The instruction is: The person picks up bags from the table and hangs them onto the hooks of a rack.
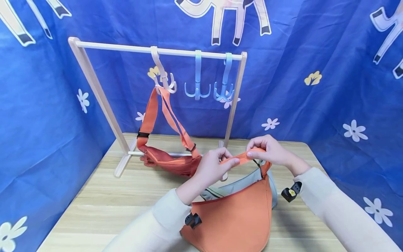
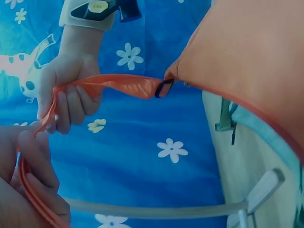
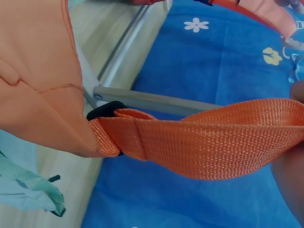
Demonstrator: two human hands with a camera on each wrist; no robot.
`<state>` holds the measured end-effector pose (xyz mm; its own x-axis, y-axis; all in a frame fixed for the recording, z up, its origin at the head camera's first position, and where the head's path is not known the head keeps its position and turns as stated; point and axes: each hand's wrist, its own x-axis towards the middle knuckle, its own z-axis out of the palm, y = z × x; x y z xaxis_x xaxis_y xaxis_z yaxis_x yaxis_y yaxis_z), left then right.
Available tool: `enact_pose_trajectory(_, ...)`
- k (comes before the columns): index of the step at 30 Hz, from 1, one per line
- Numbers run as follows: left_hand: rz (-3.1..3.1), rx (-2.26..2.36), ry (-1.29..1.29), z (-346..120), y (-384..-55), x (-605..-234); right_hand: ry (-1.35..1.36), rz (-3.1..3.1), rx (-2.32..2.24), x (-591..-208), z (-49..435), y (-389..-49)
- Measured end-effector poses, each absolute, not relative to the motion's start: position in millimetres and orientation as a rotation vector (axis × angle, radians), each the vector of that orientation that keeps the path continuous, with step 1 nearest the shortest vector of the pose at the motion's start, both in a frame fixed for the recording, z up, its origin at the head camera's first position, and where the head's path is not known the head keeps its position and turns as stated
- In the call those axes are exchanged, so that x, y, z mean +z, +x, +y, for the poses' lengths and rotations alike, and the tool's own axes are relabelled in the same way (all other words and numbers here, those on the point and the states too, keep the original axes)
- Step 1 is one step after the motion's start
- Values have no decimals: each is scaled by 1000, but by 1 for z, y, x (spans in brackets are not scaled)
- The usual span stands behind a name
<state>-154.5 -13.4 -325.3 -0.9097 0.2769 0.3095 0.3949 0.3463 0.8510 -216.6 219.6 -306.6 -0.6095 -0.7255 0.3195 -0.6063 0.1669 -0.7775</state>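
Note:
Both hands grip the orange webbing strap (image 1: 241, 158) of an orange shoulder bag (image 1: 233, 220). My left hand (image 1: 211, 164) pinches it between thumb and fingers on the left; my right hand (image 1: 267, 150) pinches it a short way to the right. The bag hangs below the hands, close over the table, its mouth showing a pale blue-green lining (image 1: 242, 185). A black buckle (image 3: 107, 110) joins strap and bag in the right wrist view. Behind the left hand, a red waist bag (image 1: 170, 162) hangs by its orange strap from a pale hook (image 1: 165, 82).
A wooden rack (image 1: 104, 94) with a white top rail (image 1: 126, 47) stands at the back of the wooden table (image 1: 94, 203). Two blue multi-prong hooks, one central (image 1: 197, 78) and one at right (image 1: 225, 80), hang from the rail. Blue patterned cloth (image 1: 315, 105) surrounds the table.

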Motion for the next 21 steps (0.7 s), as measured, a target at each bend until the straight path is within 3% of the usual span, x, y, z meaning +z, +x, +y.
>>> enact_pose_trajectory(21, -2478, -1490, -728, -68, -177, -276, -1237, 2455, -1503, -268, 173, -220)
